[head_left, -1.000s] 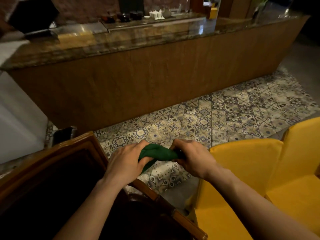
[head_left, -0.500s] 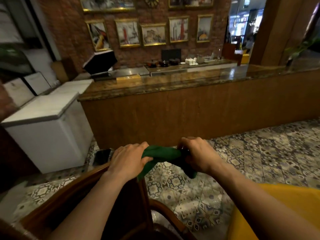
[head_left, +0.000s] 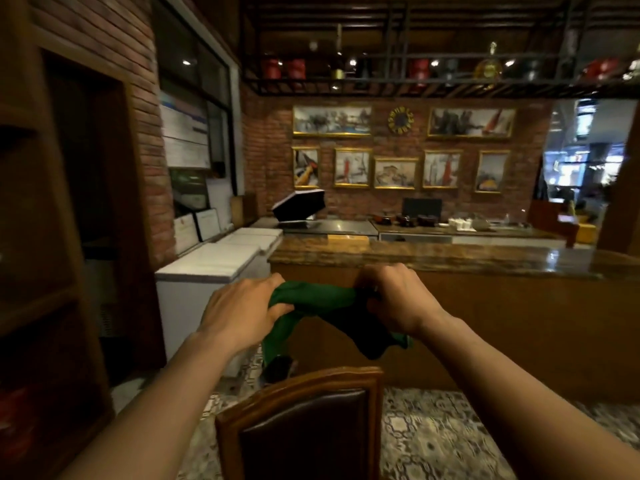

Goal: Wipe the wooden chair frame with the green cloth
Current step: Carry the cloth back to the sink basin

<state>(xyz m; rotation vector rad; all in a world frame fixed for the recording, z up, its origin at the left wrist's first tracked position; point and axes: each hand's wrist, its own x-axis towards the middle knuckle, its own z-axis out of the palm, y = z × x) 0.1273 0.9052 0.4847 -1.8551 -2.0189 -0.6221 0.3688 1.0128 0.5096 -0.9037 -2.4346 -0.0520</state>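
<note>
The green cloth [head_left: 322,301] is bunched and stretched between both hands, with loose ends hanging down on each side. My left hand [head_left: 242,311] grips its left end and my right hand [head_left: 398,299] grips its right end. Both hands are held in the air above the chair. Below them stands the wooden chair frame [head_left: 304,384], its curved top rail around a dark padded back [head_left: 304,434]. The cloth is not touching the chair.
A long wooden counter [head_left: 485,306] with a glossy stone top runs across ahead. White chest freezers [head_left: 204,271] stand at the left, beside a brick wall and a dark wooden shelf [head_left: 52,237]. Patterned tiles [head_left: 433,434] cover the floor.
The view has tilted up from the floor to the room. The yellow chairs have left the view. Both hands keep hold of the cloth, whose ends now hang lower.
</note>
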